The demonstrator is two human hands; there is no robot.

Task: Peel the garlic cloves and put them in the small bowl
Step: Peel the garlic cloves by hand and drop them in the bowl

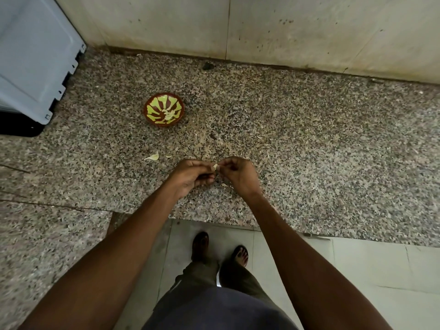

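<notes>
A small red bowl (163,109) with a yellow-green pattern sits on the speckled granite counter (309,144), left of centre, with pale peeled cloves inside. My left hand (190,176) and my right hand (238,175) meet above the counter's near part. Both pinch one pale garlic clove (215,166) between their fingertips. A whitish garlic clove or skin piece (152,157) lies on the counter to the left of my hands, with a smaller scrap (168,156) beside it.
A grey appliance (31,60) stands at the far left on the counter. A tiled wall (262,27) runs along the back. Bits of garlic skin (225,185) lie under my hands. The counter's front edge is near my body, with my feet on the floor tiles below.
</notes>
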